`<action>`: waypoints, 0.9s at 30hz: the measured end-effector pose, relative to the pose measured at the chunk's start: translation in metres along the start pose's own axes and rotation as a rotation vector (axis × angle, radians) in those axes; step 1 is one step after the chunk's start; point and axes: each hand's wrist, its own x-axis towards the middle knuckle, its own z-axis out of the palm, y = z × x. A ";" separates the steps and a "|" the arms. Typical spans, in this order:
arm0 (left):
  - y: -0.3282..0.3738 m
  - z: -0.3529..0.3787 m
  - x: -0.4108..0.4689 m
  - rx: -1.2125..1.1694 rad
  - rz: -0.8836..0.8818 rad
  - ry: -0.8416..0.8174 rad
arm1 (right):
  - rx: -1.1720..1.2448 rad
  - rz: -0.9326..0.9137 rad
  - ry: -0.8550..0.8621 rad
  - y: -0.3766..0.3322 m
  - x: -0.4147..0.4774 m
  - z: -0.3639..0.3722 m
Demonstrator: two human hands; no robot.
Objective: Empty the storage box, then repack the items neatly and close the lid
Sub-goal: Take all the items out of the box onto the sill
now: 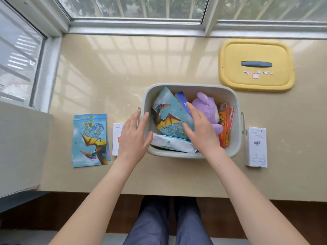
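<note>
Open hands (134, 137) over storage box (235, 106)

The storage box (191, 154) sits at frame centre, holding a plush toy (205, 105) and booklets (168, 119). Its lid (256, 50) lies upper right. Cards (90, 140) lie at left, a small carton (256, 147) just right of the box.

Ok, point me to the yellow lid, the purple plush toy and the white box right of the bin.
yellow lid (256, 50): head view, on its flat top above the blue handle.
purple plush toy (205, 105): head view, on its rounded body inside the bin.
white box (256, 147): head view, on its top face near the barcode.
</note>
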 end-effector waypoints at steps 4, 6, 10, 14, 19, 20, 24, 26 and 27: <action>-0.009 0.006 -0.001 -0.036 0.021 -0.047 | 0.029 0.139 -0.071 -0.002 0.006 0.002; -0.012 0.008 -0.001 -0.055 0.034 -0.070 | 0.008 0.135 -0.150 -0.003 0.007 0.002; -0.016 0.010 -0.003 -0.078 0.029 -0.094 | 0.012 0.081 -0.221 -0.005 0.010 0.002; -0.015 0.008 -0.001 -0.085 0.023 -0.106 | 0.043 0.000 -0.197 -0.003 0.011 0.001; -0.009 0.001 0.001 -0.085 0.017 -0.112 | 0.025 -0.008 -0.029 0.001 0.002 -0.023; -0.007 0.000 0.001 -0.085 0.015 -0.106 | -0.002 -0.010 0.014 0.003 -0.001 -0.031; 0.003 -0.005 0.007 -0.098 0.015 -0.075 | -0.001 -0.005 0.168 0.019 -0.014 -0.058; 0.011 -0.006 0.012 -0.128 0.018 -0.058 | 0.035 0.031 0.215 0.027 -0.019 -0.069; 0.015 -0.006 0.015 -0.148 0.016 -0.049 | 0.053 0.042 0.236 0.031 -0.021 -0.074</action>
